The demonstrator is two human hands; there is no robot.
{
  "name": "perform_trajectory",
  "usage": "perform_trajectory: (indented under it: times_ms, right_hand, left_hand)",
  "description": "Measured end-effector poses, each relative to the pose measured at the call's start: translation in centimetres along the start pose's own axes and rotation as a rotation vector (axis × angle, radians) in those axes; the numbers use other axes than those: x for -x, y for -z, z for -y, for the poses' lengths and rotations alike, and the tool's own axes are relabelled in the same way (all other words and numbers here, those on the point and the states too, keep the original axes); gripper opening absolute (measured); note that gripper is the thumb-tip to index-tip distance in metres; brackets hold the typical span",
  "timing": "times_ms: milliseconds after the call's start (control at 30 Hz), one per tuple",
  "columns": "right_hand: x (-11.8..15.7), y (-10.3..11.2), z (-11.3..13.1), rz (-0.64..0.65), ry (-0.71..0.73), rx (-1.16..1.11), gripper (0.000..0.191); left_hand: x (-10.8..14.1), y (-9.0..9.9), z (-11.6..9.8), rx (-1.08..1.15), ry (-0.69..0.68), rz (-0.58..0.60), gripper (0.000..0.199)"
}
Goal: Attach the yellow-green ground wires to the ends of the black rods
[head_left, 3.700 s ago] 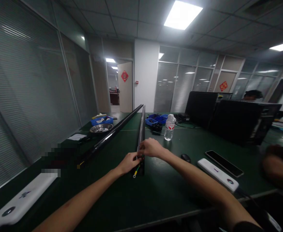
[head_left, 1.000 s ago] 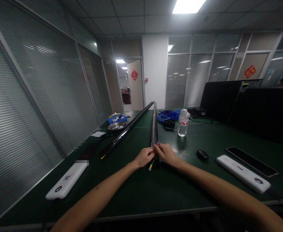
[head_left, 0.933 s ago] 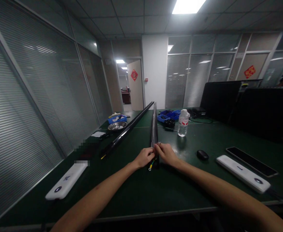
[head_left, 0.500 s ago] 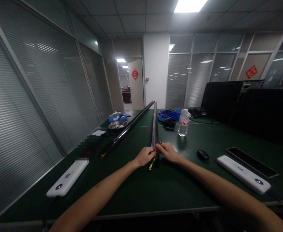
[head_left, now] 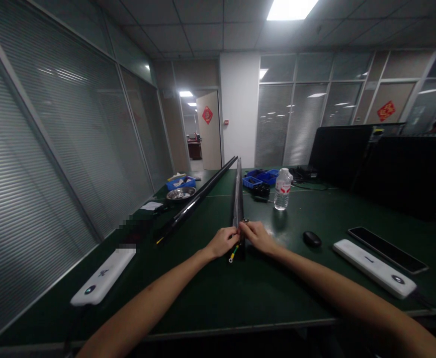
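A long dark metal rail [head_left: 237, 196] with a greyish face runs away from me across the green table. At its near end, my left hand [head_left: 223, 241] is closed, its fingertips pressed together; what they pinch is hidden. From under those fingers sticks a short green-and-yellow wire [head_left: 233, 254] ending in a ring terminal. My right hand [head_left: 258, 235] is closed against the rail's right side, its fingertips meeting those of the left. Beside its knuckles shows a small round metallic thing [head_left: 245, 220], too small to name.
Left of my hands lies a second long black rail [head_left: 191, 205]. Beyond it are a metal bowl [head_left: 181, 194] and a blue tray [head_left: 181, 184]. A water bottle [head_left: 282, 190], mouse [head_left: 312, 239], phone [head_left: 387, 247] and white device [head_left: 374, 268] are at right; another white device [head_left: 104, 276] lies left.
Both hands stay at the near end of the rail, with only a slight shift of the fingers. The whole view has moved very slightly.
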State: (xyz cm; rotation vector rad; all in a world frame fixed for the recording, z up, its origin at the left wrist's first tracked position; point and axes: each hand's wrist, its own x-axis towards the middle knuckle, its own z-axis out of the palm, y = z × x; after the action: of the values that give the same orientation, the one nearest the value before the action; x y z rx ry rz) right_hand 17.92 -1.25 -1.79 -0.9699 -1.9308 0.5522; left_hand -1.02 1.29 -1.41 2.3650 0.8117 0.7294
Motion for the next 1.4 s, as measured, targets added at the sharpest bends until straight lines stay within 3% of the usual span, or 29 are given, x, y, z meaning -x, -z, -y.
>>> perform_trajectory:
  times_ms: [100,200,433,633,900,1400]
  right_hand:
    - [0.5,-1.4,0.4,-0.179,-0.051,0.166,0.049]
    - [0.6,-1.8,0.6,-0.230,-0.066,0.247,0.046]
    - [-0.4,1.0,0.4,0.119,0.129,0.080,0.043]
    - [-0.9,2.1,-0.3,0.223,0.080,-0.119,0.048]
    - [-0.3,0.0,0.9,-0.002,0.097,0.142,0.048]
    - [-0.1,0.2,0.4,-0.020,0.095,0.170,0.044]
  left_hand:
    - [0.0,-0.1,0.2,-0.013,0.004,0.010,0.026]
    - [0.0,-0.1,0.4,-0.001,-0.002,0.009,0.025]
    - [0.1,0.1,-0.1,0.016,0.014,0.007,0.021]
    - [0.0,0.2,-0.4,-0.022,-0.009,0.006,0.022]
    - [-0.2,-0.3,0.3,0.001,0.017,-0.008,0.021]
    - [0.0,0.0,-0.2,-0.023,0.006,0.007,0.023]
